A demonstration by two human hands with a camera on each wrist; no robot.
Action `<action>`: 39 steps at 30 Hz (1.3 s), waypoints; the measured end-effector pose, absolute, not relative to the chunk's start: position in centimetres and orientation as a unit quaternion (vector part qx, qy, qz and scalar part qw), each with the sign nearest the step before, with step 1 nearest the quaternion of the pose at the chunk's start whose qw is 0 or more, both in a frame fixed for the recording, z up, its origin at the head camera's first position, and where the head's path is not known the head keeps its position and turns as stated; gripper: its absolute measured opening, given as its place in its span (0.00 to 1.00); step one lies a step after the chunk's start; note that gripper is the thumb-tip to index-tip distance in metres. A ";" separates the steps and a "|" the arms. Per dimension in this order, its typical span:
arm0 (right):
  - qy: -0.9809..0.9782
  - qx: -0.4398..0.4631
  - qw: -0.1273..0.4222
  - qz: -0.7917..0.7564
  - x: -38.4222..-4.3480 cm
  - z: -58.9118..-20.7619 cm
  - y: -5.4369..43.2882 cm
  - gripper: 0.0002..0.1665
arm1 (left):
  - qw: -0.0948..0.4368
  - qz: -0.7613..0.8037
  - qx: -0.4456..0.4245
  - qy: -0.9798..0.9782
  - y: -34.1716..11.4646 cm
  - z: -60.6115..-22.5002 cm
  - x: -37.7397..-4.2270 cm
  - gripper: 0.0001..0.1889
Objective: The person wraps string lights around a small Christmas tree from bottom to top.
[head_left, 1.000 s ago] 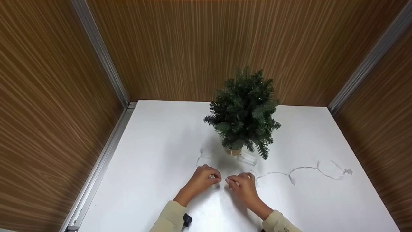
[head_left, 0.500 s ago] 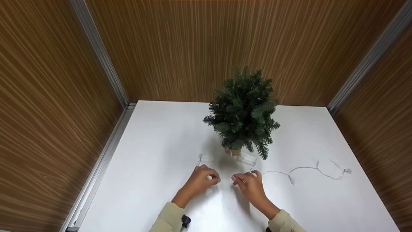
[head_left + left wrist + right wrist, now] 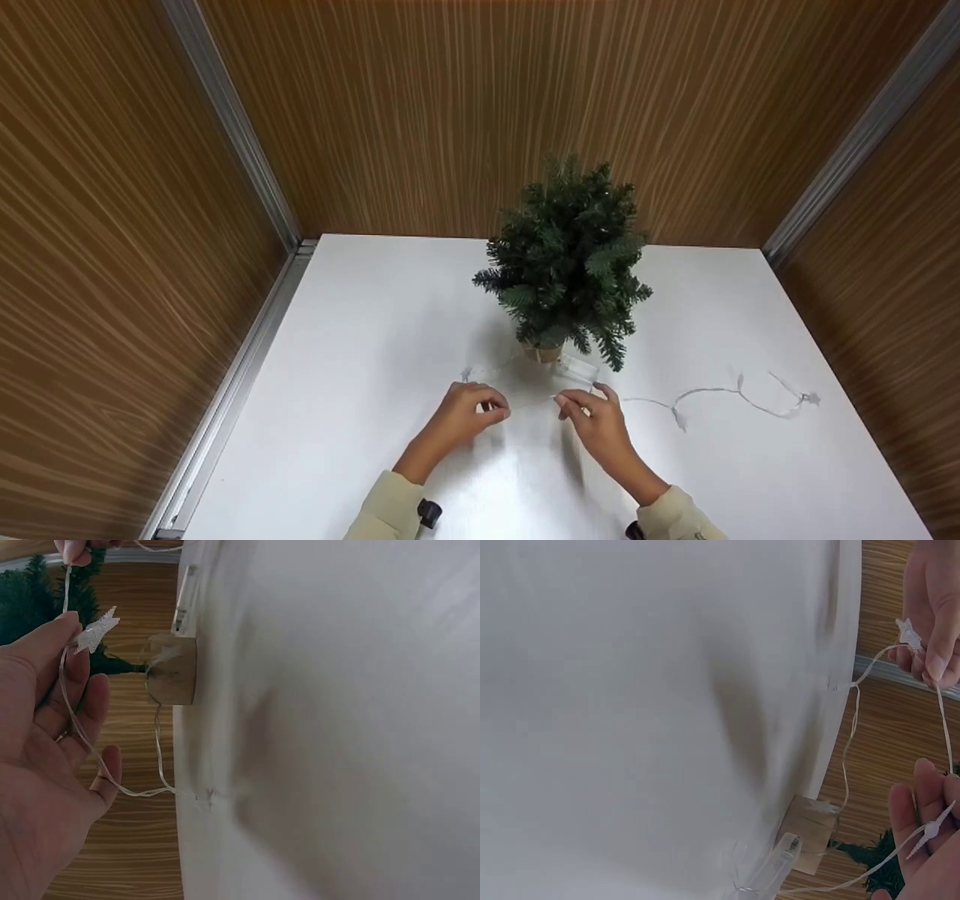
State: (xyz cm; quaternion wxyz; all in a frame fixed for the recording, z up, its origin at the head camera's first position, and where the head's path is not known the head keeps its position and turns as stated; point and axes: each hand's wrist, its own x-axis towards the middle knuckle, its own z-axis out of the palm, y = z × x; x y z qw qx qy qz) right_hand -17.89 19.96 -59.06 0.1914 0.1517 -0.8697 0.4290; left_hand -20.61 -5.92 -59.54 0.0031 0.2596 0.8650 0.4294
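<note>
A clear string of star lights point(image 3: 709, 390) runs across the white table. My left hand point(image 3: 459, 414) pinches its wire between thumb and forefinger, and a star point(image 3: 96, 630) hangs at those fingertips in the left wrist view. To its right, my right hand point(image 3: 602, 426) pinches the same wire; another star point(image 3: 932, 829) lies against its fingers in the right wrist view. A stretch of wire spans the space between both hands. Beyond them stands a small artificial Christmas tree point(image 3: 566, 259) on a wooden base point(image 3: 176, 679), with wire passing by the base.
A clear plastic case point(image 3: 576, 369) lies beside the tree base, just past my right hand. One star point(image 3: 810, 398) rests far right at the end of the wire, another point(image 3: 466, 373) beyond my left hand. Wood-grain panels point(image 3: 450, 120) enclose the table's back and sides.
My right hand has moved right and slightly away from me, widening the gap between the hands. My left hand has shifted slightly left. The tree and case have stayed put.
</note>
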 end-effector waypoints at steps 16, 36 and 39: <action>-0.846 0.113 0.225 0.470 -17.3 -55.7 21.8 0.04 | -0.078 0.407 0.270 0.869 -7.3 -58.0 -20.5 0.05; -0.817 0.085 0.270 0.503 -15.7 -51.7 22.8 0.07 | -0.157 0.422 0.239 0.861 -7.5 -57.5 -21.7 0.03; -0.811 0.088 0.277 0.507 -15.5 -51.0 22.8 0.07 | -0.182 0.420 0.226 0.860 -7.3 -57.4 -22.0 0.03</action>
